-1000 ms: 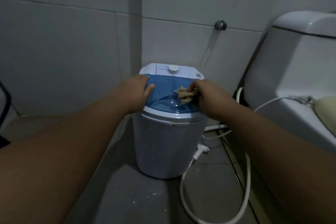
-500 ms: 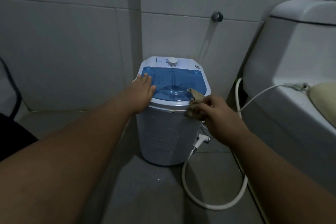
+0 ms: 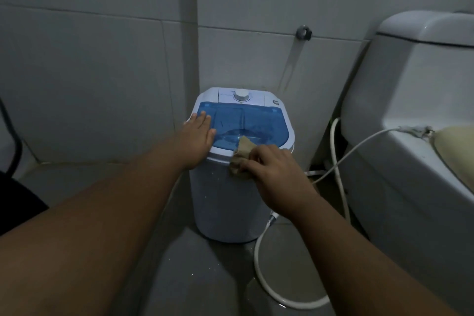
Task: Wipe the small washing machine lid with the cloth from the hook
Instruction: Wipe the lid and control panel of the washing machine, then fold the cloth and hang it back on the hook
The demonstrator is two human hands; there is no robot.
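Observation:
A small white washing machine (image 3: 225,202) stands on the floor against the tiled wall, with a translucent blue lid (image 3: 259,123) and a white dial at the back. My left hand (image 3: 198,136) lies flat, fingers together, on the lid's left edge. My right hand (image 3: 272,169) grips a crumpled beige cloth (image 3: 241,155) at the lid's front right rim. The cloth hangs partly over the rim onto the machine's side.
A white toilet (image 3: 410,100) with its cistern stands close on the right. A white hose (image 3: 338,169) runs from the toilet down behind the machine and loops on the grey floor. A metal hook (image 3: 304,32) sits on the wall above the machine. A dark object is at the left edge.
My right hand drew the cloth from the middle of the lid toward me, to its front right rim. My left hand opened flat on the lid's left edge. The view pulled back.

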